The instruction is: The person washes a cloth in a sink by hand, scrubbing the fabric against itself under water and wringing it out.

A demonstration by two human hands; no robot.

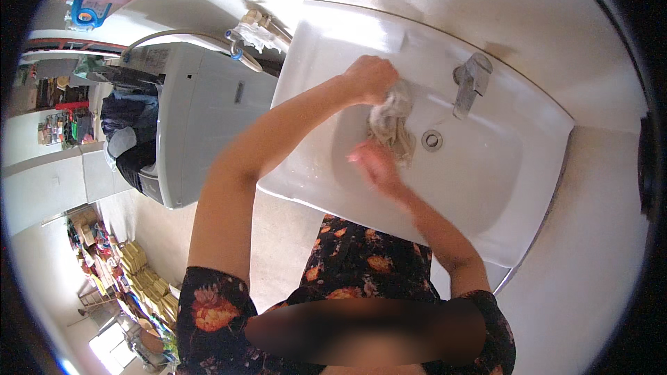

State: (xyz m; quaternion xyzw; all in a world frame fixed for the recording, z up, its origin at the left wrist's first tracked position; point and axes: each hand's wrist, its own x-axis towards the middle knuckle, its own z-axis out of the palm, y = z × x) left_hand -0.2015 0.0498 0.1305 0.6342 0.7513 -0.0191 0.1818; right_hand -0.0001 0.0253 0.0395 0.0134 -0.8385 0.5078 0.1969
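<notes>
A wet, pale greyish cloth (390,121) hangs bunched and twisted in the white washbasin (500,167), left of the drain. My left hand (370,80) is closed in a fist round its upper end, near the basin's back left. Below, my right hand (379,167) is at the cloth's lower end, its fingers turned to the left and smeared by motion. Whether those fingers grip the cloth cannot be made out. A chrome faucet (472,83) stands at the basin's back, right of the cloth.
A metal drain (432,140) is set in the basin floor. Left of the basin stands a washing machine (208,111) with dark clothes (130,121) in its opening. A hose and valve (253,38) come off the wall between them. Stacked goods (142,271) lie farther off at lower left.
</notes>
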